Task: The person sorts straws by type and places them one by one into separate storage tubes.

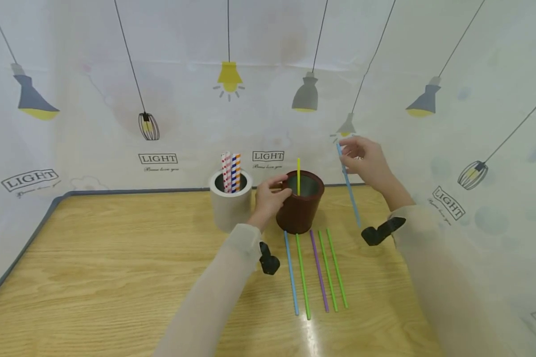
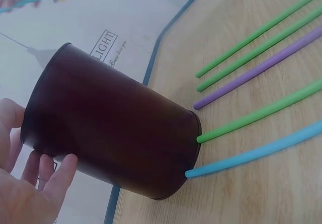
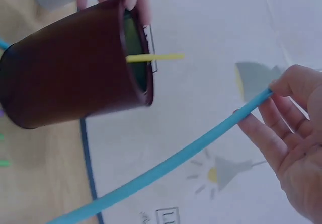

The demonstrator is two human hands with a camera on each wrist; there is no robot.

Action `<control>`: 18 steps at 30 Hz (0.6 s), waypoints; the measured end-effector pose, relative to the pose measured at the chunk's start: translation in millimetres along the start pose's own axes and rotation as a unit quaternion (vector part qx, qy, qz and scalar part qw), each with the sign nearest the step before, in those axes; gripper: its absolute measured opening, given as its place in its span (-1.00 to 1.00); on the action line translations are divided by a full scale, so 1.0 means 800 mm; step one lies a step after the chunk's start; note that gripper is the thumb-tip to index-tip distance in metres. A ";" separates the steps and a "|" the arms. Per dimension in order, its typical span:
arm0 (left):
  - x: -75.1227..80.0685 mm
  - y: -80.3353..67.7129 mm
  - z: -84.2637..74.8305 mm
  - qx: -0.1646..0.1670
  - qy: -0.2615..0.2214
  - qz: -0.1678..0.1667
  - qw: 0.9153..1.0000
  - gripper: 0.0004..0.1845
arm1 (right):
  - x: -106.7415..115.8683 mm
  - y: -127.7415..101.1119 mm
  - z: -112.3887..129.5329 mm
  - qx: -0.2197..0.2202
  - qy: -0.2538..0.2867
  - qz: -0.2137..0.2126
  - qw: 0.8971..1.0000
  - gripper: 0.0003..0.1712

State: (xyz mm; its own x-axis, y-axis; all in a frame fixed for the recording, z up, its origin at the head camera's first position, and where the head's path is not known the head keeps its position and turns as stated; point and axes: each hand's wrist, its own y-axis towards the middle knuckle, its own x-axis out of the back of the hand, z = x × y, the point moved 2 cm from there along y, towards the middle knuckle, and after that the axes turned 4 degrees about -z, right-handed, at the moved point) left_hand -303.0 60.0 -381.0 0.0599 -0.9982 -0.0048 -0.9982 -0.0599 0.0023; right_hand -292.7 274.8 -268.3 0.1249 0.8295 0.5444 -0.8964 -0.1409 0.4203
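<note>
Our right hand (image 1: 366,161) pinches a blue straw (image 1: 349,186) near its top, raised just right of the brown cup (image 1: 300,208), wrist bent back toward us. Our left hand (image 1: 270,196) curls its fingers (image 2: 53,181) around the cup's left side, forearm stretched forward over the wooden table (image 1: 116,263). A yellow straw (image 1: 298,176) stands in the cup. On the backdrop behind it we read "LIGHT" (image 1: 268,156).

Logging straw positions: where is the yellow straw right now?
In the head view the yellow straw stands in the brown cup, centre table, right of the white cup; the left hand holds its rim.
</note>
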 end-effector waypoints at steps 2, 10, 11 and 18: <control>0.002 0.000 -0.001 -0.001 0.000 0.000 1.000 -0.57 | -0.001 0.012 0.012 0.013 0.013 -0.023 1.000 -0.64; 0.004 0.001 0.000 -0.007 0.003 0.000 1.000 -0.58 | -0.007 0.048 0.047 0.031 0.077 -0.105 0.991 -0.65; 0.003 0.002 0.000 -0.007 0.004 0.000 1.000 -0.58 | -0.007 0.050 0.051 0.029 0.089 -0.116 0.989 -0.65; 0.001 0.002 0.001 -0.010 0.006 -0.003 1.000 -0.58 | -0.010 0.061 0.072 0.008 0.149 -0.172 0.974 -0.67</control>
State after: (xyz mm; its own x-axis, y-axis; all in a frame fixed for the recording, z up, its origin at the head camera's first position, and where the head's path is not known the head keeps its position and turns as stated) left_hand -304.7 59.5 -382.0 0.0665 -0.9978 0.0071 -0.9975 -0.0663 0.0230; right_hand -313.0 230.4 -210.5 0.2855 0.9486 0.1363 -0.8161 0.1660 0.5536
